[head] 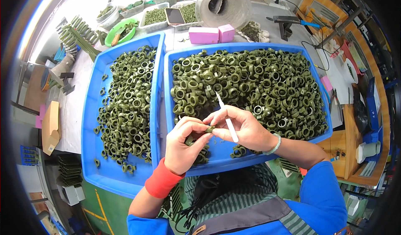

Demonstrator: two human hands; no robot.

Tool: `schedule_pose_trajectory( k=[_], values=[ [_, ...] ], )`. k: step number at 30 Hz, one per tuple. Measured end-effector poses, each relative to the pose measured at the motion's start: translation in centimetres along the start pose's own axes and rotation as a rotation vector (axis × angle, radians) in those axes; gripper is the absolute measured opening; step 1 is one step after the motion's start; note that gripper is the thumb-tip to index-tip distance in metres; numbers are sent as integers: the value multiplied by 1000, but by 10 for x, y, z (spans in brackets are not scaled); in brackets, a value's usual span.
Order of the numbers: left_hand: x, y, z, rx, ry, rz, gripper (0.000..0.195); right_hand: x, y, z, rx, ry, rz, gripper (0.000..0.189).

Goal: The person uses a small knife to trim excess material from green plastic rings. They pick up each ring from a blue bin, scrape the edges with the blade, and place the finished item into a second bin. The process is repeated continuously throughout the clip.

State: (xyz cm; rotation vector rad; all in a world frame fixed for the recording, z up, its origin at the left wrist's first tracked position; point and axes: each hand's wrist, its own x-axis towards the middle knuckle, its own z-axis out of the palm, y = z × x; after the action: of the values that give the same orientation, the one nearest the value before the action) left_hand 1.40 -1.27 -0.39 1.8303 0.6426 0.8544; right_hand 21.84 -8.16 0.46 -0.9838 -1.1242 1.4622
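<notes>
A small green ring-shaped part (210,129) sits between the fingertips of both hands, mostly covered by them. My left hand (188,142), with a red wristband above it, pinches the part from the left. My right hand (242,126) touches it from the right and also holds a white-handled craft knife (230,125), its thin blade pointing up and away. Both hands are over the near part of a blue plastic tray (219,169) heaped with green rings (266,84). To the left stands a second blue tray (89,159) that holds more green rings (131,100).
Behind the trays are pink blocks (203,35), a smartphone (174,16) on tubs of small green parts, a lime-green basket (109,36) and a large clear plastic container (239,15). Pliers (336,101) lie at the right. A cardboard box (51,126) stands at the left edge.
</notes>
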Motion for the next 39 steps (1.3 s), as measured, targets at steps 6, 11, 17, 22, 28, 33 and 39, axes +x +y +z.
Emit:
schedule_pose_trajectory(
  k=[6,11,17,22,28,33,39],
  values=[
    [-1,-1,-2,-10,-19,-14,18,1,1,-6,63,-37,-10,16],
    [-3,-4,-4,-94,-38,-102,19,2,-1,-9,151,-36,32,15],
    [-1,2,-4,-380,-65,-288,19,-3,-5,-6,-126,56,-1,16],
    [-2,4,-1,-427,22,-315,24,-1,2,-1,-623,171,-413,25],
    [-3,6,0,-428,74,-262,20,2,0,6,-804,224,-625,22],
    [-2,9,-3,-460,61,-293,23,-1,1,4,-656,204,-485,21],
    [0,8,-10,-547,-5,-364,22,-4,3,0,-350,151,-278,19]
  ],
)
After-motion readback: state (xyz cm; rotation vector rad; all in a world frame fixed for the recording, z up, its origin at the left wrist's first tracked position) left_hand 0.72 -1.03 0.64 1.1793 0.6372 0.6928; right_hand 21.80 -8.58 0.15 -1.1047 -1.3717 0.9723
